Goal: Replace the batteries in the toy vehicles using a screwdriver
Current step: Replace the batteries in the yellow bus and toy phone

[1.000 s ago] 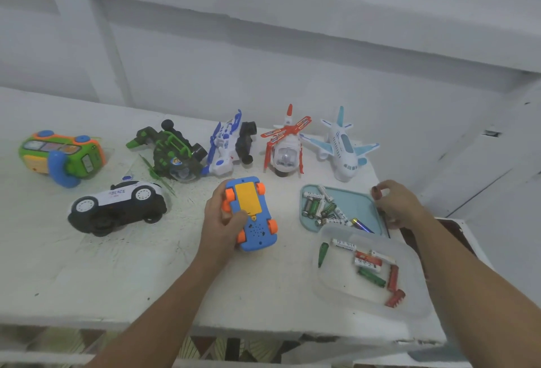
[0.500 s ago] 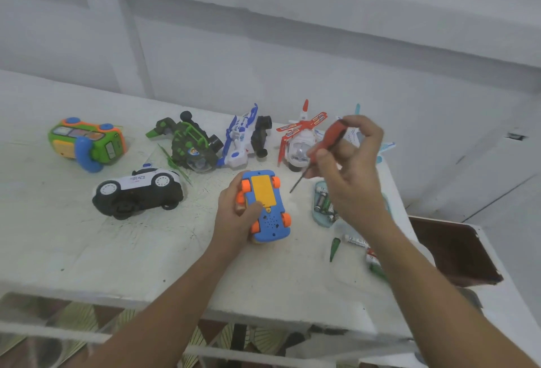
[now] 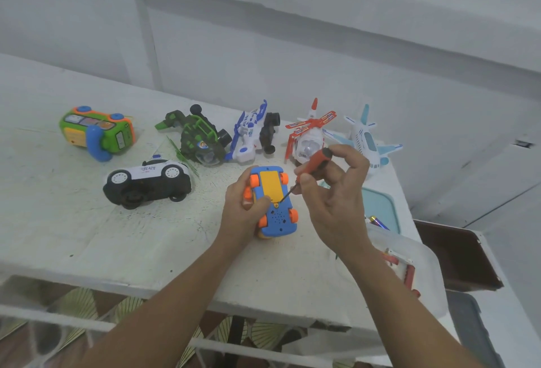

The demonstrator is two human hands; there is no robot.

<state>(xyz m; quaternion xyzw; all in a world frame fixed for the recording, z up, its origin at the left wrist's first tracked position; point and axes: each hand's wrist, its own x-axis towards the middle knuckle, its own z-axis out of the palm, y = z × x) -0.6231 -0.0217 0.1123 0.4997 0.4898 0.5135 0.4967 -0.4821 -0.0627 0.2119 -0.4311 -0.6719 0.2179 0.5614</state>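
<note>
A blue toy car (image 3: 277, 215) with orange wheels lies upside down on the white table (image 3: 87, 236), its yellow battery cover facing up. My left hand (image 3: 244, 209) grips the car's left side. My right hand (image 3: 333, 192) holds a red-handled screwdriver (image 3: 314, 162) above the car. The screwdriver's thin black tip touches the lower edge of the yellow cover. A light blue tray (image 3: 383, 206) with loose batteries (image 3: 377, 221) sits to the right, mostly hidden by my right hand.
Behind the car stand a black-and-white police car (image 3: 146, 184), a green-and-orange toy (image 3: 96, 132), a dark green vehicle (image 3: 199, 140), a blue-white vehicle (image 3: 253, 133), a red-white helicopter (image 3: 310, 136) and a white plane (image 3: 366, 139). A clear tub (image 3: 409, 265) holding batteries sits at the right edge.
My right hand left the blue tray, picked up the screwdriver and brought its tip down onto the car's yellow cover. The left hand kept hold of the car.
</note>
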